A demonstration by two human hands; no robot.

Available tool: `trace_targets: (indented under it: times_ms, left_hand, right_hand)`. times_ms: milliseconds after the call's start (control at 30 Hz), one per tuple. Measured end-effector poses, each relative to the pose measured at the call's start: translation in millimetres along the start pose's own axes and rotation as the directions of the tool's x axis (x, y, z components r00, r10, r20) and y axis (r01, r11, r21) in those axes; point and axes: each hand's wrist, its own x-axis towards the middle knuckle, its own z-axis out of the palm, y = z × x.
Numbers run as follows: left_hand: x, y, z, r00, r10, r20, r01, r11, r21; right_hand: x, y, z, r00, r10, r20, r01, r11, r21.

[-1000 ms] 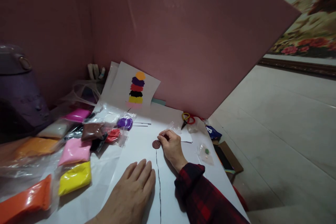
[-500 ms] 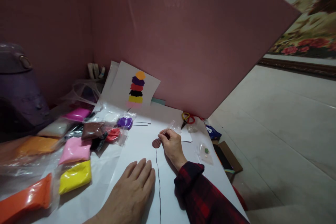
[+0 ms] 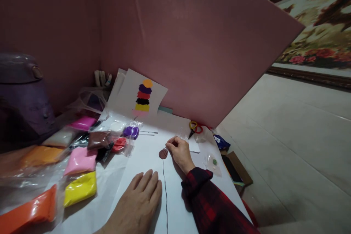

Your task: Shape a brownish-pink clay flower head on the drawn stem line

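My right hand (image 3: pixel 179 153) pinches a small clear plastic tool (image 3: pixel 167 149) with fork-like tines. The tool's tip rests against a flat brown disc of clay (image 3: pixel 162 154) on the white paper (image 3: pixel 145 153); grooves show on the disc's right side. From the disc, a thin dark line (image 3: pixel 166 190) runs down the paper toward me. My left hand (image 3: pixel 139 197) lies flat on the paper, left of that line, fingers stretched out, holding nothing.
Bags of coloured clay, including yellow (image 3: pixel 80 189), pink (image 3: pixel 80 160) and purple (image 3: pixel 131 132), lie left. Scissors (image 3: pixel 194 128) sit at the back right, near a small bag (image 3: pixel 213 164) with a green bit. A sheet (image 3: pixel 156 97) with coloured bands leans behind; a purple flask (image 3: pixel 24 95) stands left.
The camera view has tilted slightly, shifting the scene a little down. My right hand and the tool stay at the brown disc; my left hand remains flat.
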Motion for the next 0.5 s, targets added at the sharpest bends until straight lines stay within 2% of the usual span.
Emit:
trace_targets:
  times_ms: [67, 367, 500]
  left_hand:
    - [0.4, 0.5, -1.6, 1.000, -0.002, 0.022, 0.001, 1.000, 0.008]
    - [-0.6, 1.3, -4.0, 1.000, -0.009, -0.006, 0.009, 1.000, -0.024]
    - [-1.9, 1.8, -5.1, 1.000, -0.010, 0.022, 0.010, 0.999, -0.042]
  right_hand:
    - [0.3, -0.5, -0.4, 1.000, 0.003, -0.007, -0.003, 1.000, 0.001]
    - [6.8, -0.3, -0.9, 0.999, 0.031, -0.030, -0.029, 0.998, 0.047]
    - [8.4, 4.4, -1.1, 0.995, 0.083, -0.063, -0.067, 0.971, 0.230]
